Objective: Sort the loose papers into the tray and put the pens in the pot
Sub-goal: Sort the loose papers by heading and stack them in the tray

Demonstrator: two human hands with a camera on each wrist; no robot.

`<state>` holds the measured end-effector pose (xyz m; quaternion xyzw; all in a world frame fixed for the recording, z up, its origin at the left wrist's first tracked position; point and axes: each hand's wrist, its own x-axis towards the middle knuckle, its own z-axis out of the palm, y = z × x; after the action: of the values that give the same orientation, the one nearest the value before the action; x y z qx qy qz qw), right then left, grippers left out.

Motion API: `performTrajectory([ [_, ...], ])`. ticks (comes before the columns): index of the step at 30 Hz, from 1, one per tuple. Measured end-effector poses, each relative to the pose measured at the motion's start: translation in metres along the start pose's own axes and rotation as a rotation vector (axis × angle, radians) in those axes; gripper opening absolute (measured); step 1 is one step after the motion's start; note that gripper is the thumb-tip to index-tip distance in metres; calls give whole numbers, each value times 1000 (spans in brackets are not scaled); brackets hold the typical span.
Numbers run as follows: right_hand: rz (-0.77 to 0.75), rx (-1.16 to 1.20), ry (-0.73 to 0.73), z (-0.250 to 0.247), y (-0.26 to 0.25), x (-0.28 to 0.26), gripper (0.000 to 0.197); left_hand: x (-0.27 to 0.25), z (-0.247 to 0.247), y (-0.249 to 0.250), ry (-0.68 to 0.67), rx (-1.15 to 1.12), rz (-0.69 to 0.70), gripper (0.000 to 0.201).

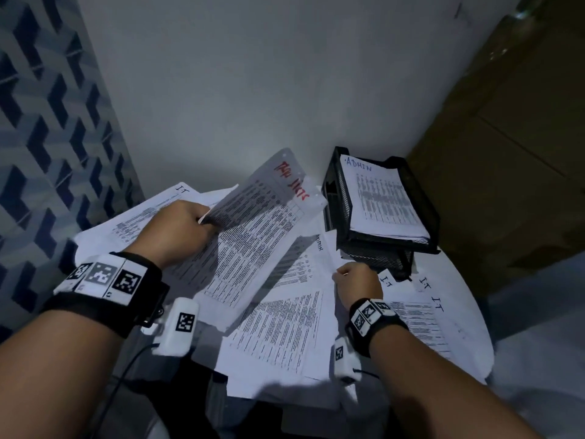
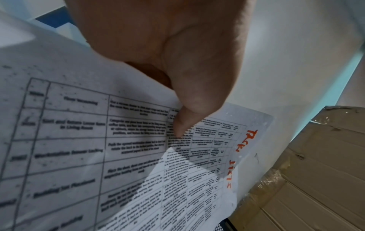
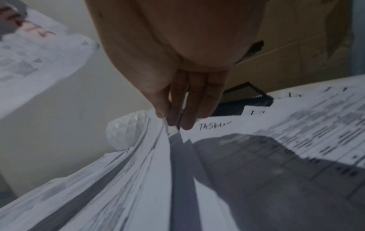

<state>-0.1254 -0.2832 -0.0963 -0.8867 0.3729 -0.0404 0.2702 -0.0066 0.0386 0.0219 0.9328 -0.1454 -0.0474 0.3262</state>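
Observation:
My left hand point(image 1: 180, 229) grips a printed sheet with a red handwritten heading point(image 1: 253, 236) and holds it tilted above the table. In the left wrist view the thumb point(image 2: 183, 123) pinches that sheet point(image 2: 79, 140) at its edge. Lower down, my right hand point(image 1: 357, 283) pinches the edge of a loose sheet point(image 3: 156, 156) in front of the tray; the fingertips point(image 3: 187, 118) close on the paper. The black mesh tray point(image 1: 422, 193) stands at the back right with a sheet marked ADMIN point(image 1: 380, 201) in its top tier. Loose papers point(image 1: 285, 331) cover the table. No pens or pot show.
Sheets marked IT point(image 1: 421, 321) lie at the right of the white round table point(image 1: 459, 274). A cardboard box point(image 1: 506, 137) stands right of the tray. A white wall is behind, a blue patterned panel point(image 1: 47, 137) at left. A white faceted object point(image 3: 126, 129) sits beyond the papers.

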Motion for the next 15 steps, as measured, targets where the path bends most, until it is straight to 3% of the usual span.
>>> performTrajectory([
  [4, -121, 82, 89, -24, 10, -15, 12, -5, 3, 3, -55, -11, -6, 8],
  [9, -207, 637, 184, -64, -4, -39, 12, -16, 13, 17, -146, -160, 6, 20],
  [13, -191, 847, 102, -95, -23, -34, 9, -20, 17, 35, -141, -386, -41, 27],
  [15, -188, 961, 6, -104, -30, -33, 8, -21, 20, 44, -139, -483, -47, 20],
])
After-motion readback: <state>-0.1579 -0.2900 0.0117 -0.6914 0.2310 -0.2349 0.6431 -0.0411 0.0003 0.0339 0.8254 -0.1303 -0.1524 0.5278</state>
